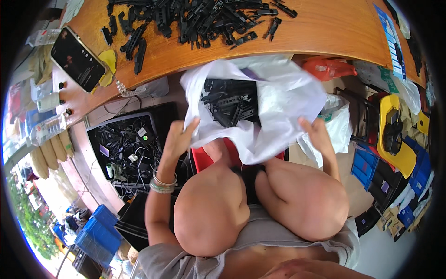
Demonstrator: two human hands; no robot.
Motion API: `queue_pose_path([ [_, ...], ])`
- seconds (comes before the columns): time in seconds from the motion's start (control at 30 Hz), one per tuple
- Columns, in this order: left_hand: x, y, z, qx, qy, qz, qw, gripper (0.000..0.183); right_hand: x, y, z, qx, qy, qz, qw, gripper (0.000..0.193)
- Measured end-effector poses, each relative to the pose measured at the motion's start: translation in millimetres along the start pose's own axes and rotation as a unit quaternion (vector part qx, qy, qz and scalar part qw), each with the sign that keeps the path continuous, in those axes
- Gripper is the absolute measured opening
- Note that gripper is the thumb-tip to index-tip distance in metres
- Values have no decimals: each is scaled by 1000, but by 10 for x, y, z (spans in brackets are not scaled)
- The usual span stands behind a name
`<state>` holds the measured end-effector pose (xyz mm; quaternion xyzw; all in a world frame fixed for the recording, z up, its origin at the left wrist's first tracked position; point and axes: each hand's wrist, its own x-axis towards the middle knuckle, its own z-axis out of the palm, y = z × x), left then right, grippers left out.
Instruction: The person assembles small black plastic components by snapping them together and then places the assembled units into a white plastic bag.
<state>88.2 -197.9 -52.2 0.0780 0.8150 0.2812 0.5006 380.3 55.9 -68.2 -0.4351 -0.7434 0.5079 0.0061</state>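
A white plastic bag [283, 93] hangs above my knees, its mouth spread toward me and its edges slightly blurred. Inside it lie many black plastic parts [232, 103], long and narrow like those on the table. My left hand [182, 135] is closed on the bag's left edge, with bracelets on that wrist. On the other side my right hand [317, 132] pinches the bag's right edge. Part of a red container [202, 159] shows under the bag, between my legs; most of it is hidden.
A pile of similar black parts [204, 21] covers the far wooden table [325, 35]. A phone [79, 59] leans at its left end. Left below stands a black bin [121, 153] of cables and adapters. A yellow chair [395, 139] and blue crates [367, 166] stand at right.
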Motion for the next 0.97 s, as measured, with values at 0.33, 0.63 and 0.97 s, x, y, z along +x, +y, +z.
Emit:
queue_pose_path([
  [0.33,-397,518,90,123,55,282,950,42,542,-612,-817,232,159,-98,955,33],
  [0.63,-985,552,-528,146,-60,431,889,21,888,595,-1439,291,217,-41,931,28],
  [0.97,-2162,-345,-1383,-69,264,353,895,21,817,1096,-1709,132,187,-1,973,31],
])
